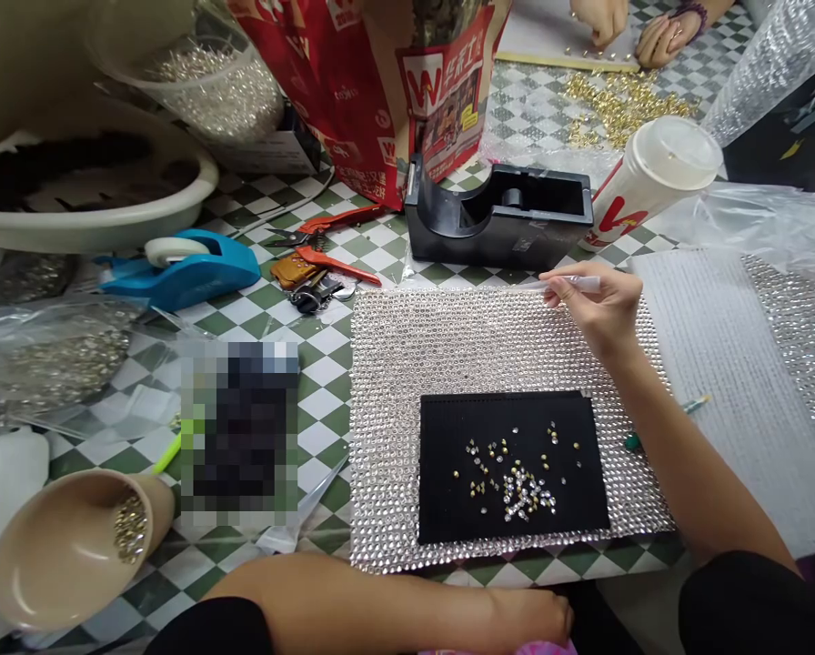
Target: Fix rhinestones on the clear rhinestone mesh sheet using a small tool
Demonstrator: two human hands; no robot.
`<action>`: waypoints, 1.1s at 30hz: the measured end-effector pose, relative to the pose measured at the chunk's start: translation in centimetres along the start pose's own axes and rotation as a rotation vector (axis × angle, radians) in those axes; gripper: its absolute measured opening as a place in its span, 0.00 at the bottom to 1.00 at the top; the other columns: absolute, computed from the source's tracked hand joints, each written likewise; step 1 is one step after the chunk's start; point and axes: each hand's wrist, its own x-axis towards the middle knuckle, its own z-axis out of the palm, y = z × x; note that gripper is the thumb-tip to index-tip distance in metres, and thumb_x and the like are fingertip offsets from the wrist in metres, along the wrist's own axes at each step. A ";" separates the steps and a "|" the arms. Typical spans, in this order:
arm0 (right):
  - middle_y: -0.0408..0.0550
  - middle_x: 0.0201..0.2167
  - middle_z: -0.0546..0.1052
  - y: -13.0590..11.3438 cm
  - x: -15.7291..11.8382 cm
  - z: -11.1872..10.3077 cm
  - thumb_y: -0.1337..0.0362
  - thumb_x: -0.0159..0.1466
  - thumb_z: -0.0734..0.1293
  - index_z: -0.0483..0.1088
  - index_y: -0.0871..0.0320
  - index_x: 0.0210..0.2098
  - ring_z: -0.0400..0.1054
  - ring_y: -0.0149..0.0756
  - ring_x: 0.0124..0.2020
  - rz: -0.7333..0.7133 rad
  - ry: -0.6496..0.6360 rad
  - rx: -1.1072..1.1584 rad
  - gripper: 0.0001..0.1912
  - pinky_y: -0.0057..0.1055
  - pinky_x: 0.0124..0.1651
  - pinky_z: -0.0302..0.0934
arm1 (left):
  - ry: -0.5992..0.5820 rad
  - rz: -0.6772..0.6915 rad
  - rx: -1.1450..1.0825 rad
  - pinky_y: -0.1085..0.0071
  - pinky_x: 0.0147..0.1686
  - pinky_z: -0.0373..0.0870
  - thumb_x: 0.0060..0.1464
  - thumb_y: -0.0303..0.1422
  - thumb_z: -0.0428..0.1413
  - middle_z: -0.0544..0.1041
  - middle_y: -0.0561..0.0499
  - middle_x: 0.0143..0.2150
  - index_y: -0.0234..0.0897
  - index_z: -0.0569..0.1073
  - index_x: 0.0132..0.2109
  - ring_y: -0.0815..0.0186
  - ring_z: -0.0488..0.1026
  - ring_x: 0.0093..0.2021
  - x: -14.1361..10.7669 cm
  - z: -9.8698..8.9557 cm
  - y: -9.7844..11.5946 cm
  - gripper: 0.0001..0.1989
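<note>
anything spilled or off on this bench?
Yes: the tan cup at lower left lies tipped on its side, gold studs pooled inside its mouth. Loose rhinestones on the black mat look laid out, not spilled.

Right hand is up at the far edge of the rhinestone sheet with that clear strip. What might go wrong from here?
1. The right hand pinches a thin clear strip over the rhinestone sheet; the forearm crosses the sheet near the black pad, so a sweep back might scatter the loose stones.
2. The cup lies tilted beside the black tape dispenser, close to that hand; a bump may roll it.
3. The left hand rests at the table edge, not steadying the sheet, which might slide.
</note>
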 end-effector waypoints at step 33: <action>0.43 0.26 0.77 -0.1 -0.1 1.0 0.60 0.63 0.70 0.78 0.53 0.34 0.71 0.31 0.24 0.012 -0.044 -0.060 0.05 0.34 0.28 0.70 | 0.137 0.019 0.073 0.74 0.23 0.71 0.30 0.28 0.67 0.73 0.54 0.28 0.43 0.76 0.26 0.67 0.70 0.26 0.1 1.3 0.4 0.11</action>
